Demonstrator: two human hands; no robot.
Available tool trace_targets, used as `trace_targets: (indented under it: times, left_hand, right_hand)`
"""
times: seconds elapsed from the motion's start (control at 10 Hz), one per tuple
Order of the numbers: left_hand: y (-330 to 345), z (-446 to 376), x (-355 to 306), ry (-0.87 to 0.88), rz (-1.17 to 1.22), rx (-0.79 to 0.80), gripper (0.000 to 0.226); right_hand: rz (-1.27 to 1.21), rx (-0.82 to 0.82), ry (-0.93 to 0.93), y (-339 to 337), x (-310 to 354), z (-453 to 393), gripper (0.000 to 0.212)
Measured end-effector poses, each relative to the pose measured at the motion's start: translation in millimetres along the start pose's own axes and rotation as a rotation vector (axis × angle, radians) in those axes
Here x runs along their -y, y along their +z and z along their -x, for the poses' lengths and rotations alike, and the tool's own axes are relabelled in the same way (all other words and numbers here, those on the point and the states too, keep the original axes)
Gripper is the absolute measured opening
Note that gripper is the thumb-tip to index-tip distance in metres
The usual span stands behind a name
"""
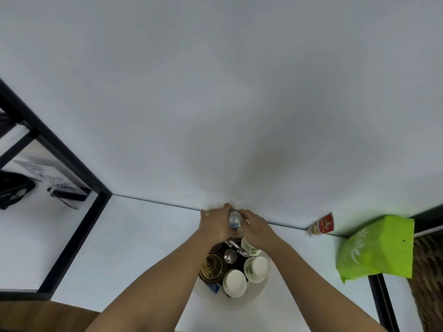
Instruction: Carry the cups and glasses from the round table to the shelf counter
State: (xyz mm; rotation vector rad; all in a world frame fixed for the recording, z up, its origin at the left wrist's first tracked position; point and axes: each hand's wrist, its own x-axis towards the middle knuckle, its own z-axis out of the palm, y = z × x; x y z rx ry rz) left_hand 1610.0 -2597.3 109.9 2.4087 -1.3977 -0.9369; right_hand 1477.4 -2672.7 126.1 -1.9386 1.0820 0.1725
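Item: white round tray (251,300) on the white shelf counter (143,248), set close to the wall.

Contents, as I read them: three white ceramic cups, one near the right wrist (249,246), one further forward (257,268), one nearest me (235,282), the first two with a green leaf print. Beside them a dark brown glazed teapot (212,268), lid glossy, and a steel strainer or spoon (231,254); I cannot tell which. A small blue packet (214,288) lies on the tray floor.

Item in hand: a clear glass (234,220), smooth and reflective, at the tray's far edge by the wall. My left hand (215,226) curls round its left side; my right hand (255,230) grips the right side. Whether its base is already down on the counter is hidden.

Risks, by my judgement:
- Glass is slick; easing both hands off together before the base is seated could tip it against the wall or onto the cups.
- Both forearms pass directly over the crowded tray; a dropped wrist on withdrawal could knock the near cups or the teapot lid.
- Cups stand touching or nearly so; one nudge could chip a rim.

Surroundings: black metal shelf frame (72,168) at left, a red-and-white printed tube (321,225) and a lime green bag (376,248) at right, well apart from the tray.
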Motion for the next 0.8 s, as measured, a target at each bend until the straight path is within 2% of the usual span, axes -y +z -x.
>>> trace_targets:
  times: [0.1,0.3,0.5,0.6,0.8]
  left_hand:
    - [-0.2,-2.1,2.8,-0.036,-0.005,0.036,0.071]
    - [-1.3,-2.6,6.8,-0.065,0.009,0.065,0.07]
    - [-4.6,-0.9,5.4,-0.057,0.095,0.067,0.088]
    - [-17.3,-1.1,0.4,0.009,0.174,0.033,0.09]
    - [-66.6,15.2,-25.1,0.13,0.228,-0.191,0.074]
  right_hand:
    - [0.121,0.005,0.01,4.8,0.0,-2.8,0.041]
    - [0.2,0.029,-0.004,8.9,1.1,-3.2,0.045]
    - [0.187,0.048,-0.054,-4.5,9.1,5.3,0.049]
    - [0.174,0.02,-0.12,-17.0,18.1,9.7,0.052]
    - [0.113,-0.102,-0.28,-53.8,45.0,23.3,0.052]
